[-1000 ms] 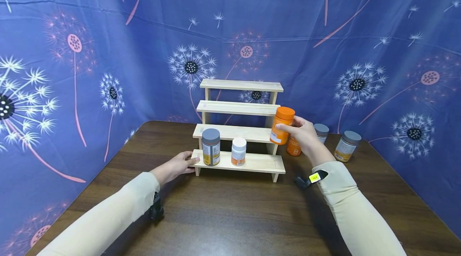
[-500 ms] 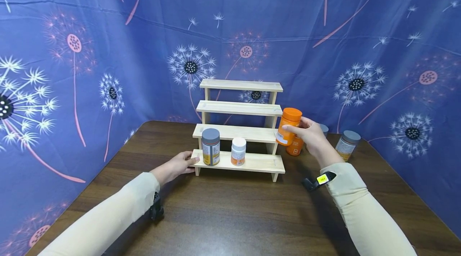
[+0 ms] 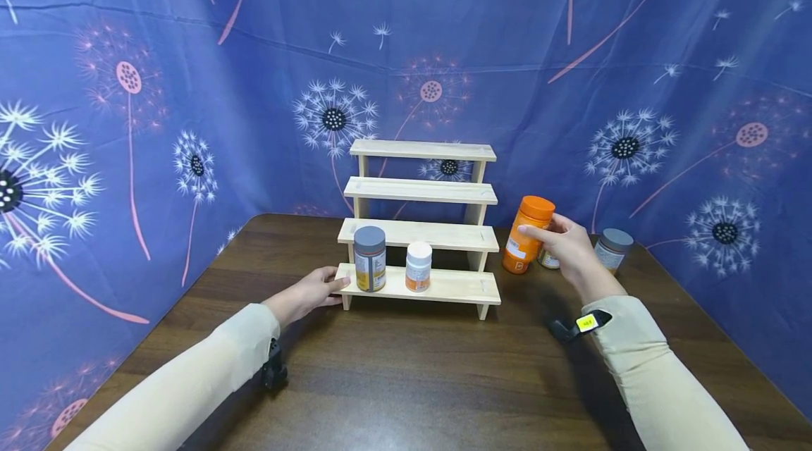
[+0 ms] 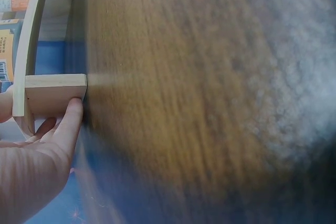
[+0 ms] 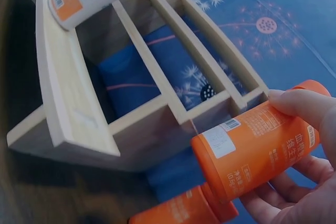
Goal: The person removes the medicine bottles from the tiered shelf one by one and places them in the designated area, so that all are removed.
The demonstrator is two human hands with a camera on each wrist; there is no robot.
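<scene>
My right hand grips an orange bottle with an orange lid, tilted and held in the air just right of the stepped wooden stand. Below and partly behind it, a second orange bottle is visible. At the left end of the stand's lowest step, my left hand holds the board, thumb on top and fingers beneath; one finger touches the stand's leg. On that step stand a grey-lidded bottle and, to its right, a smaller white bottle with an orange label band.
Behind my right hand, a grey-lidded bottle stands on the brown wooden table. Another bottle is mostly hidden by that hand. A blue curtain with dandelion prints hangs close behind the stand and along both sides.
My right hand has moved right and slightly down with the orange bottle, away from the stand's edge. The left hand keeps its place on the lowest step.
</scene>
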